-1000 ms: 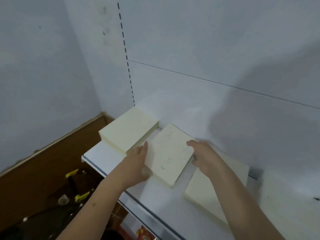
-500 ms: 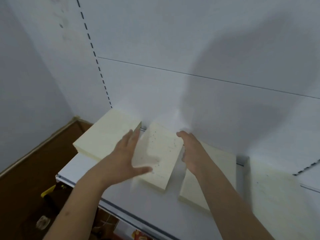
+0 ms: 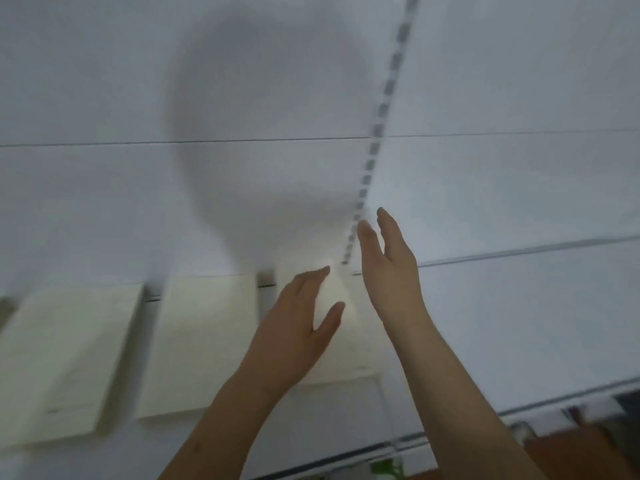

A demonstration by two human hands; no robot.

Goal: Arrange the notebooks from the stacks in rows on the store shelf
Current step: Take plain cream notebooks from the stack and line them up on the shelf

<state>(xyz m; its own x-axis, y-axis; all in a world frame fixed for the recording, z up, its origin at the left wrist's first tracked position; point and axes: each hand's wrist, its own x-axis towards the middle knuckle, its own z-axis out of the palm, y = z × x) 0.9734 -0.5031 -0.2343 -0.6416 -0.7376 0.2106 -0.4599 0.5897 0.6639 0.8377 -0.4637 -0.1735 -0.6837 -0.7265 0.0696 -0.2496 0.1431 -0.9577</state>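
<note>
Three cream notebook stacks lie in a row on the white shelf (image 3: 346,420). The left stack (image 3: 65,362) and the middle stack (image 3: 197,341) are in plain sight. The right stack (image 3: 349,344) is partly hidden behind my left hand (image 3: 298,327), which hovers over it with fingers spread and holds nothing. My right hand (image 3: 391,265) is raised edge-on just right of that stack, fingers straight and apart, empty. The picture is blurred by motion.
A white back panel with a slotted upright (image 3: 374,147) rises behind the shelf. A second white shelf section (image 3: 536,323) continues to the right. Below the shelf's front edge, brown floor (image 3: 571,455) and something green (image 3: 388,467) show.
The view has swung right, so the stacks now sit at the left. Both hands have left the middle stack and moved over to the right stack, near the slotted upright.
</note>
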